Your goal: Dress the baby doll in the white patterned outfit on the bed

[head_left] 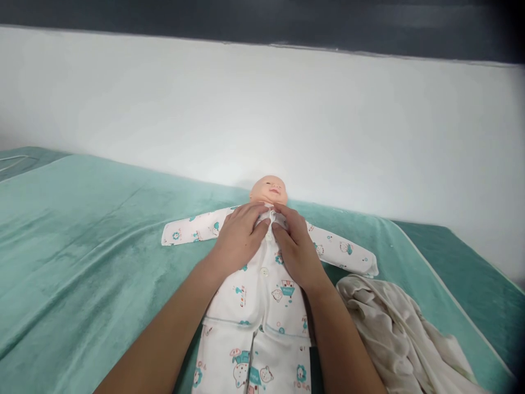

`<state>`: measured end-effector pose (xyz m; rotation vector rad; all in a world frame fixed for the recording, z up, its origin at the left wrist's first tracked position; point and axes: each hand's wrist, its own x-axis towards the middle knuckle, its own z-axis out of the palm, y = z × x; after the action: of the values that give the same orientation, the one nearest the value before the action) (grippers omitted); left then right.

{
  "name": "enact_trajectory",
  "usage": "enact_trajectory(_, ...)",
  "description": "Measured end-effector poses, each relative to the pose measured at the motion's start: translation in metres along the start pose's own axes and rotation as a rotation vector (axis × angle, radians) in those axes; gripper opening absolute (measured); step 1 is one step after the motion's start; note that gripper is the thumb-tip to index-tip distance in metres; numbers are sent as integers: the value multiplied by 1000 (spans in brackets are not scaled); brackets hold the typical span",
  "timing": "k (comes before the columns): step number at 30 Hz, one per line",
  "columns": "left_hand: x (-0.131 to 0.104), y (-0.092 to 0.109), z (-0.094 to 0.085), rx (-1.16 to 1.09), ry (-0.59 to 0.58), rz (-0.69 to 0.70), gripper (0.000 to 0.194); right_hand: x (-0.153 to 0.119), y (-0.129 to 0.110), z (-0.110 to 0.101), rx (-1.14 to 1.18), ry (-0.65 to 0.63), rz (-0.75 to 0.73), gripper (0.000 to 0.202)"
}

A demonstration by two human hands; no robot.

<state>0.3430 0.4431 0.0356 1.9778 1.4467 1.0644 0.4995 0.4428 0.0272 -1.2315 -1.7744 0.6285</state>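
A baby doll (268, 190) lies face up, dressed in a white printed top (241, 298) with long sleeves spread to both sides and matching trousers (223, 355). My left hand (241, 235) rests on the left side of the chest, its fingers near the collar. On the right side of the collar lies my right hand (296, 241). Both hands have fingers bent at the top's front edges, thumbs close together near the upper button. Whether they pinch the cloth is partly hidden. A lower button (264, 271) shows below the hands.
Under the doll spreads a green cloth (102, 219). A crumpled beige cloth (394, 328) lies at the lower right, beside my right forearm. Behind the doll's head stands a white wall (262, 109) with a dark band above.
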Motion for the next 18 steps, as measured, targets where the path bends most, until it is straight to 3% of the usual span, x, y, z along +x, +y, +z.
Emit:
enact_trajectory(12,0,0,0,-18,8,25,34,0,-4,2,69,72,59,34)
enact_trajectory(18,-4,4,-4,-204,95,20,16,0,-9,2,230,138,189,31)
